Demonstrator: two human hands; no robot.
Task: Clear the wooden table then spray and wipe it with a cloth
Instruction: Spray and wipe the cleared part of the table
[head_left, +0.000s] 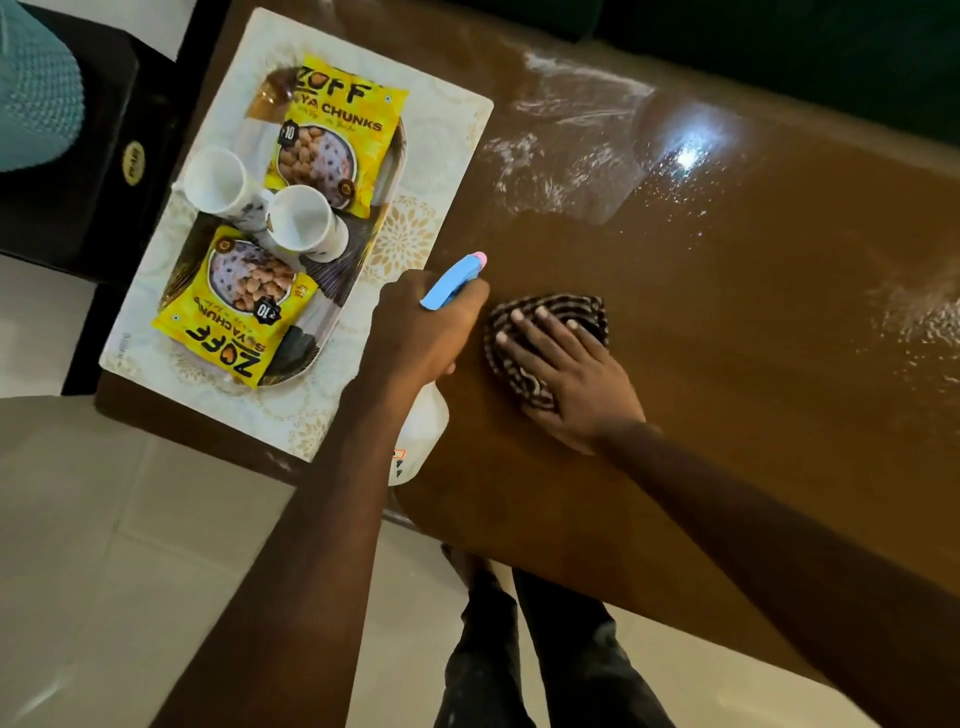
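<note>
Wooden tabletop (727, 374), glossy brown, fills the middle and right of the view. Whitish wet streaks and droplets lie across its far part, with a bright glare spot among them.

At its left end lies one white, gold-patterned placemat (410, 239), which carries one oval, dark-patterned tray (330, 270). On the tray are two yellow ZOFF soya chunks packets, the far packet (332, 135) and the near packet (234, 317), turned opposite ways. Between them are two white cups, the left cup (215, 182) just beside the right cup (304, 223).

Right of the placemat, the left hand (421, 327) has its grip closed round the neck of one spray bottle (422, 434). The bottle has a white body and a blue trigger head, and its pink nozzle tip points across the tabletop.

Just beside it lies one cloth (589, 312), bunched, with dark and pale stripes, on the near part of the tabletop. The right hand (566, 379) presses flat on the cloth with straight, spread fingers, so its grip closes on nothing.
</note>
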